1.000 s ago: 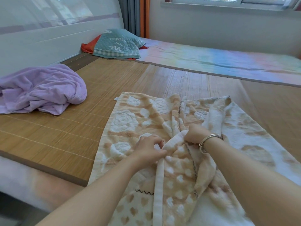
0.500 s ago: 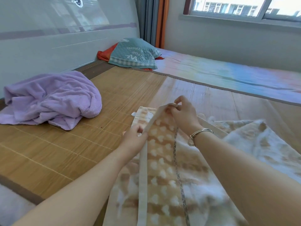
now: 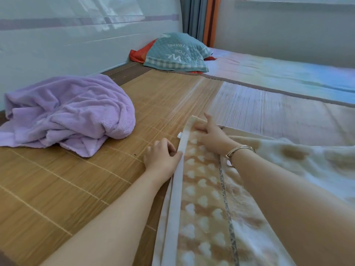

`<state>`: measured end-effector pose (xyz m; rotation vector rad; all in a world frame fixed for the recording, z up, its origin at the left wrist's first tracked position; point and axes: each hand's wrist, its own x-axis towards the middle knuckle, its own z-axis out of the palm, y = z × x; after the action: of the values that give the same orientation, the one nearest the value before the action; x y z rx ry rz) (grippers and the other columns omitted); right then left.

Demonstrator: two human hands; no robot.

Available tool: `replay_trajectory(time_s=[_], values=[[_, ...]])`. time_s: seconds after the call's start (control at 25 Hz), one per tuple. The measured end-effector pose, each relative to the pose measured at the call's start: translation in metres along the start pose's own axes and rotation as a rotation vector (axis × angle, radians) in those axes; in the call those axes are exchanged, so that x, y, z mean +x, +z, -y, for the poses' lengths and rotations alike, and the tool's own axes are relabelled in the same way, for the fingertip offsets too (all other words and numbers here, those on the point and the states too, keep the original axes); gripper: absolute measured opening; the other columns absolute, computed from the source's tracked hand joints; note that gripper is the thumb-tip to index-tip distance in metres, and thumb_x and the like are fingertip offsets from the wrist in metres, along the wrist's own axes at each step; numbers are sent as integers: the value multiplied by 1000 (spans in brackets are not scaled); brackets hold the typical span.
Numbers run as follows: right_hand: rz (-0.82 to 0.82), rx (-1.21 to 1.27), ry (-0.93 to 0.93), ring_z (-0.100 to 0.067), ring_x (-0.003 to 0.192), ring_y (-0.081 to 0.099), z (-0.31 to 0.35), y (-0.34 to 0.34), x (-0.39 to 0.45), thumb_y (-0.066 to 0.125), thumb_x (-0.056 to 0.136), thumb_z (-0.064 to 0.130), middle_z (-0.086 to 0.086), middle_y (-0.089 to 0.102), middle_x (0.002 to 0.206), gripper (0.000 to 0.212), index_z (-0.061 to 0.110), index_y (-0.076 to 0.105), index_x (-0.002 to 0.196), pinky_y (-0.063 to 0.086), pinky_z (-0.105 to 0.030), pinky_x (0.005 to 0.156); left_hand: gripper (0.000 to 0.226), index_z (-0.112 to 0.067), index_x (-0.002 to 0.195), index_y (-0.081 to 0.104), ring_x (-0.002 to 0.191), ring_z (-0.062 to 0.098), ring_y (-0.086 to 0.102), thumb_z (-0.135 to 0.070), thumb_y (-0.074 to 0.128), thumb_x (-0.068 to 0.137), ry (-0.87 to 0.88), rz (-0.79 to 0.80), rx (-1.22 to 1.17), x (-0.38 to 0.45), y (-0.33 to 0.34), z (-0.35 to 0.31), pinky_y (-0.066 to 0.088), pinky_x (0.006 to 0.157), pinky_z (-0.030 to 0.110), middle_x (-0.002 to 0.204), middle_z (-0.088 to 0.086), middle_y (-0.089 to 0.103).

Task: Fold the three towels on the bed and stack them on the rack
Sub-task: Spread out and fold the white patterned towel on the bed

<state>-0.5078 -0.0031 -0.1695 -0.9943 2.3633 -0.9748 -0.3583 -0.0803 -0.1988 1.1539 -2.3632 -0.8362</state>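
A beige towel with white hearts lies folded over on the bamboo mat, its white band running along the left edge. My left hand rests beside that edge, fingers curled against the band at the side. My right hand lies on the towel's far corner, fingers spread and pressing it down. A crumpled purple towel sits in a heap to the left. No rack is in view.
A teal pillow over a red cloth lies at the far end by the headboard. A pastel sheet covers the bed's right side. Curtains hang behind.
The lifted towel edge has been laid down flat to the left. My right hand went from pinching the raised corner to pressing it on the mat; my left hand moved to the side edge.
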Motion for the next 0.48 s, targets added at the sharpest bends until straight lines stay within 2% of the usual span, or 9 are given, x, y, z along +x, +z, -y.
replay_trajectory(time_s=[0.08, 0.12, 0.16, 0.24, 0.32, 0.4, 0.48], values=[[-30, 82, -56, -14, 89, 58, -1, -13, -31, 42, 88, -2, 2, 55, 128, 74, 29, 15, 149, 52, -20, 65, 17, -25, 91, 54, 104, 22, 53, -35, 65, 83, 17, 10, -95, -9, -8, -5, 41, 95, 38, 104, -2, 58], [-68, 106, -71, -11, 85, 56, -3, -22, -53, 40, 88, -5, 3, 54, 127, 68, 27, 25, 145, 47, -15, 57, 18, -24, 98, 55, 107, 25, 53, -32, 64, 85, 13, -13, -133, -20, -14, -10, 41, 96, 40, 108, 0, 58], [-109, 108, -90, -9, 87, 55, -9, -31, -78, 38, 86, -8, 5, 55, 125, 62, 26, 35, 138, 43, -11, 56, 21, -22, 106, 56, 112, 26, 50, -29, 62, 87, 16, -44, -119, -36, -19, -19, 39, 97, 38, 114, 1, 57], [-201, 66, -112, -8, 100, 57, -31, -53, -128, 36, 85, -10, 8, 60, 114, 51, 27, 48, 119, 40, -8, 66, 29, -19, 120, 53, 119, 26, 40, -20, 54, 91, 97, -51, -8, -76, -25, -39, 32, 97, 32, 126, -2, 49], [-296, 3, -100, -7, 100, 59, -60, -85, -180, 38, 85, -8, 11, 63, 107, 43, 26, 53, 107, 38, -5, 72, 32, -21, 124, 52, 126, 22, 32, -15, 46, 93, 218, 68, 27, -119, -21, -69, 30, 100, 29, 132, -6, 44], [-374, -37, -49, -8, 100, 57, -90, -119, -229, 40, 86, -8, 9, 63, 107, 40, 21, 57, 106, 37, -3, 77, 34, -22, 129, 51, 130, 20, 29, -18, 42, 96, 292, 226, 72, -154, -11, -100, 27, 105, 30, 139, -7, 40], [-452, -61, 42, -11, 104, 55, -125, -160, -277, 42, 86, -8, 5, 62, 111, 36, 17, 58, 108, 36, -12, 84, 39, -19, 136, 46, 135, 21, 27, -22, 40, 98, 335, 348, 124, -183, 6, -137, 23, 110, 31, 147, -4, 34]])
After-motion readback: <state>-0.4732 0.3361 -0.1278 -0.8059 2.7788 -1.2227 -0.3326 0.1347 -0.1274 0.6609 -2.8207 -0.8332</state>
